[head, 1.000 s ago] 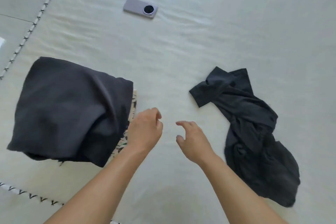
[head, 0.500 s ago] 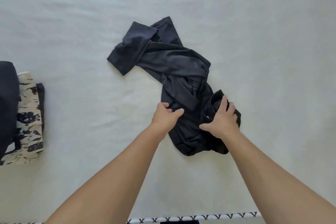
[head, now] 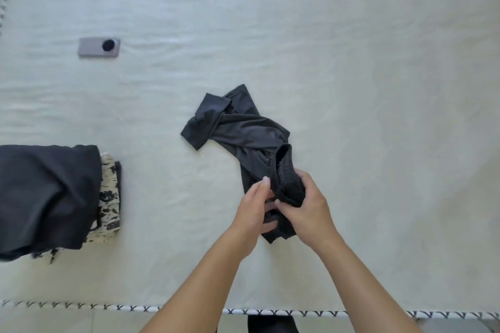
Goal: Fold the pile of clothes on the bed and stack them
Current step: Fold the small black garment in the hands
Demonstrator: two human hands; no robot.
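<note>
Our right hand (head: 308,205) has its fingers curled round a bunched end of the dark garment (head: 243,132), probably hunting for the waistband so we can shake it out. Left hand (head: 255,208) has fingers mostly straight, tucked against the same bunch. The rest trails crumpled across the bed (head: 378,89). The folded stack (head: 48,194) waits off to the left, phone (head: 98,47) further up.

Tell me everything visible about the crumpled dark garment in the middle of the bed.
The dark garment is charcoal, soft knit-looking fabric, unfolded and twisted, lying diagonally on the pale bed sheet. A cuffed end points up-left. Its near end is bunched and lifted: the right hand grips it, and the left hand touches it beside.
</note>
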